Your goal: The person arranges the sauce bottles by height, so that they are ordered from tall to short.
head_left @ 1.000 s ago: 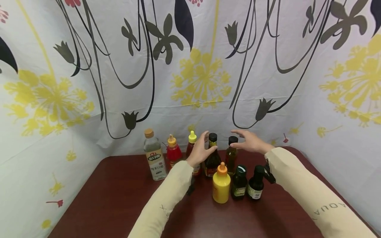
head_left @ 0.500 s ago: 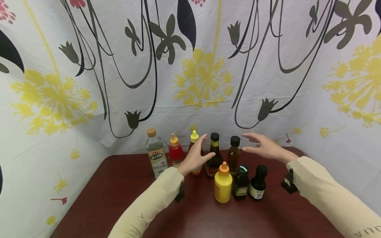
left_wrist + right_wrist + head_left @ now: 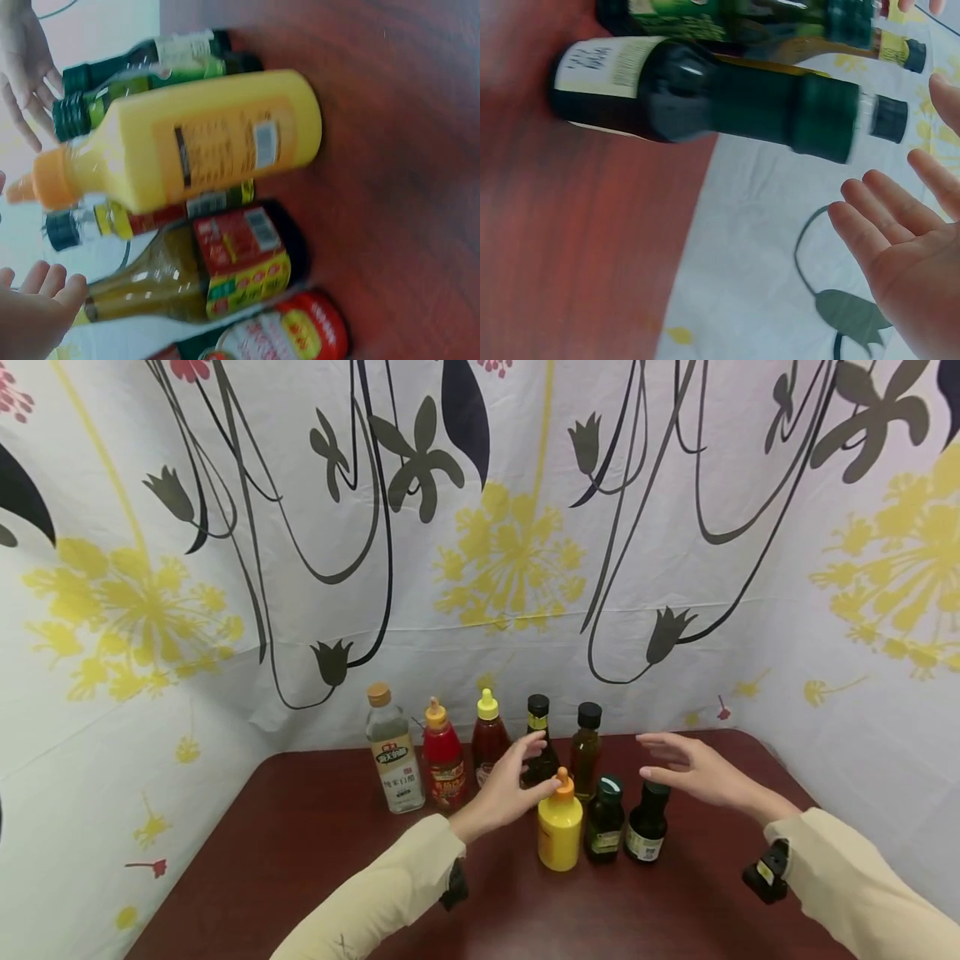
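My left hand (image 3: 510, 783) hovers with loosely bent fingers and thumb spread, its thumb tip close to the orange nozzle of a yellow squeeze bottle (image 3: 559, 839). That bottle (image 3: 217, 139) fills the middle of the left wrist view. My right hand (image 3: 701, 768), palm turned inward and fingers extended, is beside the top of a dark bottle with a white label (image 3: 647, 833). In the right wrist view its fingers stay apart from this bottle's green cap (image 3: 825, 112). Between the two stands a small green bottle (image 3: 604, 828). Neither hand holds anything.
Behind stand a clear vinegar bottle (image 3: 397, 772), a red squeeze bottle (image 3: 444, 758), a yellow-capped sauce bottle (image 3: 489, 742), a dark sauce bottle (image 3: 538, 768) and an oil bottle (image 3: 584, 760). A patterned cloth (image 3: 517, 610) hangs at the back edge of the brown table (image 3: 315, 827).
Both hands have come down from the back-row bottles toward the front row. The right hand has also moved right, widening the space between the hands. The bottles have stayed in place.
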A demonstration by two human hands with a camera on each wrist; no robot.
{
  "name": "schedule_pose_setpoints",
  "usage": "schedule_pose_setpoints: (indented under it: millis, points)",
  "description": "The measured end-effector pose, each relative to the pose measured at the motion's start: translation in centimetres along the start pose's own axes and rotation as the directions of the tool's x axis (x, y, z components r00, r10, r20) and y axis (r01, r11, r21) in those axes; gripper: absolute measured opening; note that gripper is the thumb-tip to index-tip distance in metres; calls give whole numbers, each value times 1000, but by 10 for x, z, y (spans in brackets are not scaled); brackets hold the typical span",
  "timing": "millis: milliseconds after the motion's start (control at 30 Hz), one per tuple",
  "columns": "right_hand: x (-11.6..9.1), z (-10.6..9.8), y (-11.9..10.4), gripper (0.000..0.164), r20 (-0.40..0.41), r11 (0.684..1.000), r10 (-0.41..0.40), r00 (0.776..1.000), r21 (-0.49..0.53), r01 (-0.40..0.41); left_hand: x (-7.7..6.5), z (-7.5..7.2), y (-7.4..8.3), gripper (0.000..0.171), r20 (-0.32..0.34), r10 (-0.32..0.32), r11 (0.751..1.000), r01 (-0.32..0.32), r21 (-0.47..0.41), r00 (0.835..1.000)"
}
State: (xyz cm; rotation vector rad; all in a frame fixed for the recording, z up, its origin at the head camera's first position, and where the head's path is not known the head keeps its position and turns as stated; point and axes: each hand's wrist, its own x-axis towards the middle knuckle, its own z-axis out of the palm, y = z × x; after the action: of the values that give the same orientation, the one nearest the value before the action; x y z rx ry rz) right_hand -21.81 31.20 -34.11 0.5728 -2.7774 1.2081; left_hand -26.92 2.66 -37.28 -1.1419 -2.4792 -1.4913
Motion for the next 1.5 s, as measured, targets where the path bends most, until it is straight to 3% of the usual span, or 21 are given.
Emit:
schedule_pose_setpoints:
  millis: [267,500,700,867,1067,1167,1333,1400,1500]
  points:
    - [-15,17,18,51,-41,1000,-12,999,23,13,-8,25,-5,59,34,-19,996,21,-82,999]
    - [-21,29,28,37,-135,999,-46,990,-3,46,-12,38,-13,49,-24,-60,993,58,-103,998]
    - [-24,35,33,34,-199,998,-61,978,-32,56,-12,43,-16,41,-91,-65,994,56,-95,994]
    - [-25,35,34,35,-201,998,-60,978,-35,54,-10,44,-18,39,-132,-51,993,36,-112,990]
    - [-24,36,36,36,-201,997,-74,977,-27,70,-8,42,-16,40,-154,-88,984,62,-165,984]
    - [-23,36,36,36,-199,997,-77,977,-21,75,-9,37,-4,39,-161,-78,986,52,-159,984]
    - [-25,37,37,36,-198,998,-61,978,-16,60,-4,39,-2,38,-171,-17,993,-3,-116,985]
    - [-26,37,37,36,-199,998,-59,978,-12,58,1,44,-11,39,-182,16,994,-35,-100,983]
    - [-26,38,38,36,-200,998,-61,978,-4,61,7,43,-6,40,-198,41,994,-59,-87,979]
